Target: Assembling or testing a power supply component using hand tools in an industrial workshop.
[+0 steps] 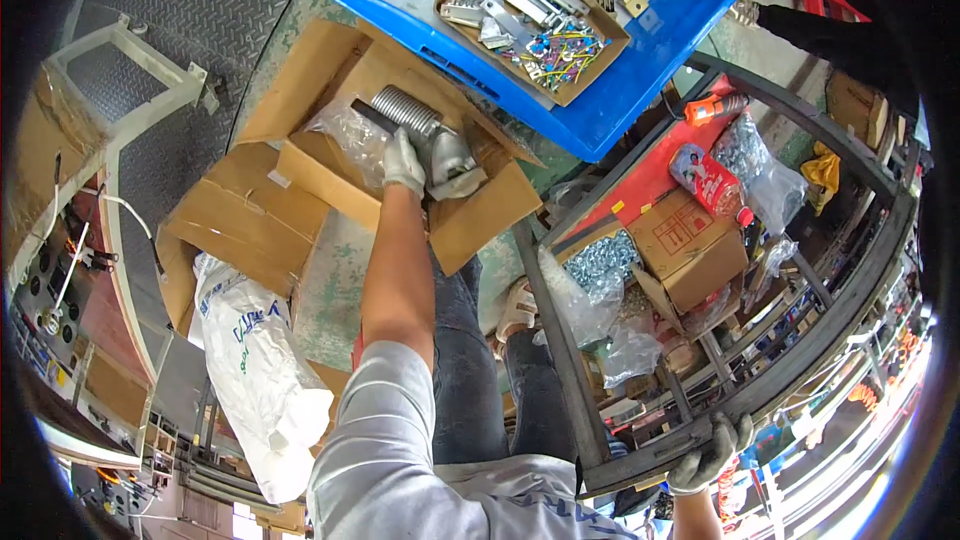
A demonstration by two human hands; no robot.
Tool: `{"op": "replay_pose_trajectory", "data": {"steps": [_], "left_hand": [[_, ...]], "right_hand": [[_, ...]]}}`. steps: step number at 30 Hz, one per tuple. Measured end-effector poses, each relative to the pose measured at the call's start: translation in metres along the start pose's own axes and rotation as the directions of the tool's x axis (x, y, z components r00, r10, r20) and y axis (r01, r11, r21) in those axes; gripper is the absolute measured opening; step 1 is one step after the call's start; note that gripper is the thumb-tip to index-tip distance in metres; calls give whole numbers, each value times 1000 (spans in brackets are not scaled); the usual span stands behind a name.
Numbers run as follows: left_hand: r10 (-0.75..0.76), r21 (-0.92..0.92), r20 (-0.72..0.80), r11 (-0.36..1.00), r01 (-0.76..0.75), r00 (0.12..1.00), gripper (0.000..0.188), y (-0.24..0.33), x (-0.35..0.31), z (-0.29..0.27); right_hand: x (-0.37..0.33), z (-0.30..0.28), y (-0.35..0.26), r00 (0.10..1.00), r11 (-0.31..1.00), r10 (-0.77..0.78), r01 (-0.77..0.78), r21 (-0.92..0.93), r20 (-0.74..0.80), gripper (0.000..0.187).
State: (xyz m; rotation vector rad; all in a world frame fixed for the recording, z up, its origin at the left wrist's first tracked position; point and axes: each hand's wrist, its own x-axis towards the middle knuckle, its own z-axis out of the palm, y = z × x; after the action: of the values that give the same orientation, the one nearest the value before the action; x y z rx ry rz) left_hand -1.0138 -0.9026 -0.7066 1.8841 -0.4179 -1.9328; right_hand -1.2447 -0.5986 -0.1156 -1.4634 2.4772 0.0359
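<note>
My left hand (pixel 403 164), in a pale work glove, reaches into an open cardboard box (pixel 335 178). Its fingers look closed beside a dark flat bar (pixel 372 118) and a grey metal fitting (pixel 450 158); what they grip is hidden. A ribbed, coil-like metal part (pixel 406 108) lies against the fitting. Clear plastic wrap (pixel 352 140) fills the box's left side. At the lower right, my right hand (pixel 705 455), in a grey-palmed glove, is closed over the edge bar of a dark metal frame (pixel 625 467).
A blue tray (pixel 590 125) with small hardware stands beyond the box. Inside the frame are bagged screws (pixel 605 265), a carton (pixel 690 240), a red bottle (pixel 708 180) and an orange tool (pixel 715 108). A white sack (pixel 255 370) lies to the left.
</note>
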Motion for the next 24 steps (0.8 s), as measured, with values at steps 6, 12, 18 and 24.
{"op": "replay_pose_trajectory", "data": {"steps": [6,12,18,24], "left_hand": [[-25,-18,-85,1000,24,996,21,65,-51,0],[201,278,104,935,-223,974,19,136,-141,-13],[189,655,386,633,-413,903,24,262,-375,-50],[18,456,694,763,-458,720,24,371,-642,-47]], "right_hand": [[8,0,-3,998,998,-55,56,-26,21,54],[15,-4,-10,999,999,-32,31,-22,-20,48],[30,-10,-17,991,992,115,-111,-65,69,38],[43,-62,-145,988,567,40,101,818,-150,55]]}}
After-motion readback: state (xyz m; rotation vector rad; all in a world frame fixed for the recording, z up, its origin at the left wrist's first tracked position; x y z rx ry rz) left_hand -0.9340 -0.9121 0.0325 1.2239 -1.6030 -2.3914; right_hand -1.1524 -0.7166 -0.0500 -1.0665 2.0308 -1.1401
